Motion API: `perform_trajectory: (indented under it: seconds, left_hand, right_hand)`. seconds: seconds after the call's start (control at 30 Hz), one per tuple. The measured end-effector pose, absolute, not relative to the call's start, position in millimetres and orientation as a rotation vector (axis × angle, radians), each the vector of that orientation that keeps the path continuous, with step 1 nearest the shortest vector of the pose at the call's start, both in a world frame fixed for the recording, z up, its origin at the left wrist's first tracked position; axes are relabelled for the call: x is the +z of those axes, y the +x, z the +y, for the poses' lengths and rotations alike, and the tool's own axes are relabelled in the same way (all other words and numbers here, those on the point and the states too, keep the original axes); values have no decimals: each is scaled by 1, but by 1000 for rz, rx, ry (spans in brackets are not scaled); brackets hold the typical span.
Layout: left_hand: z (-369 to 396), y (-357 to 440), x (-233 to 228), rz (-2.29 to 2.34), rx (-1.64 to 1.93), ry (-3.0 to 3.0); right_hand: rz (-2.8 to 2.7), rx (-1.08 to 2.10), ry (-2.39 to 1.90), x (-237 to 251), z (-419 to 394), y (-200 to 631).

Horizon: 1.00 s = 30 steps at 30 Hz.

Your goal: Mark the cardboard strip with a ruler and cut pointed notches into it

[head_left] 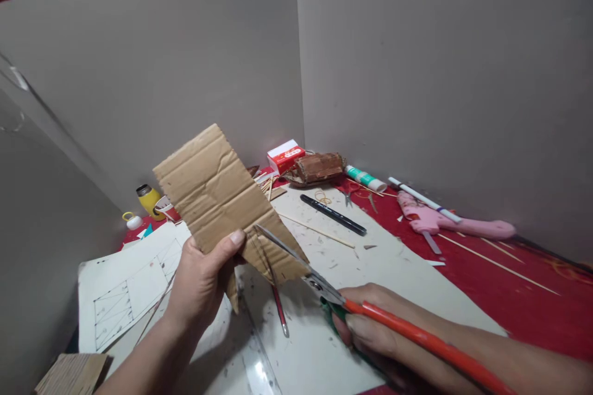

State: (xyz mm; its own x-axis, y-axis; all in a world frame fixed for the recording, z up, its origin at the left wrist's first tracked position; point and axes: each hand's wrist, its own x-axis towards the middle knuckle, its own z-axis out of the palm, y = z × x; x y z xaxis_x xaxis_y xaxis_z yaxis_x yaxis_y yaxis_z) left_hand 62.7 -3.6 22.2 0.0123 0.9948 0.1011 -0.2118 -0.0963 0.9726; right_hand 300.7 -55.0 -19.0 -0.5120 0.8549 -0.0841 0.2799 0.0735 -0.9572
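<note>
My left hand [206,265] grips a creased piece of brown cardboard [208,188] by its lower edge, thumb on top and the other fingers hidden beneath. The cardboard is held tilted above the table, with a slit near its lower end and a pointed flap below my thumb. In my right hand [375,315] are snips [319,284] with a long orange handle and a green part under my fingers. One blade lies over the cardboard's face, its tip beside my left thumb; the other blade is mostly hidden. Under the cardboard, a red pencil [280,315] lies on the white sheet.
A paper with a truss drawing [113,308] lies left, near corrugated cardboard [71,373]. A clear ruler [259,361] lies in front. Behind are a black marker [333,215], small scissors [349,194] and a red box [286,157]. A pink glue gun [426,216] lies right.
</note>
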Motion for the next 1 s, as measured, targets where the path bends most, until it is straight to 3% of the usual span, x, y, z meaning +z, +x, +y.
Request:
perform_trajectory:
  seconds: [1.0]
  left_hand:
    - [-4, 63, 20, 1022, 1322, 1091]
  right_hand:
    - [-1885, 1279, -1203, -12, -46, 301]
